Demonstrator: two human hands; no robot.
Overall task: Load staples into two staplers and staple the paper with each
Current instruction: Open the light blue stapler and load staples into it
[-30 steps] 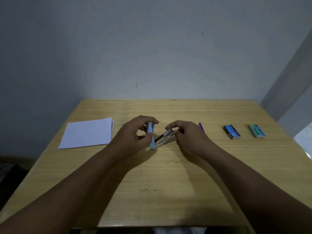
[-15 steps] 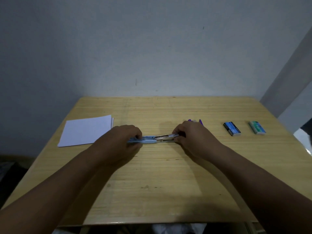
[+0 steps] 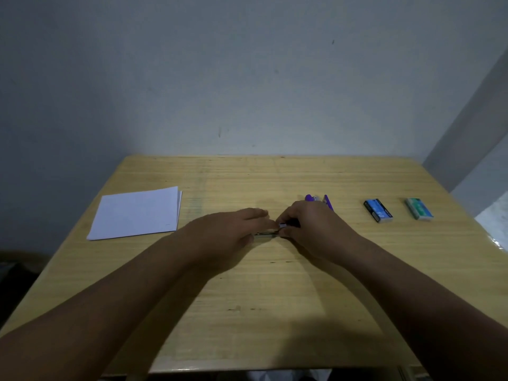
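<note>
The light blue stapler (image 3: pixel 265 234) lies flat on the wooden table (image 3: pixel 275 284), almost wholly hidden; only a short metal strip shows between my hands. My left hand (image 3: pixel 228 229) lies flat over its left part, pressing it down. My right hand (image 3: pixel 310 229) pinches its right metal end with the fingertips. A purple stapler (image 3: pixel 319 200) lies just behind my right hand, partly hidden. A stack of white paper (image 3: pixel 136 213) sits at the left.
Two small staple boxes lie at the right: a blue one (image 3: pixel 378 210) and a green one (image 3: pixel 419 208). A grey wall rises behind the table's far edge. The table's right edge runs close to the green box.
The stapler was held up and folded open, then laid out flat. My left hand has since slid right over it, closing the gap to my right hand.
</note>
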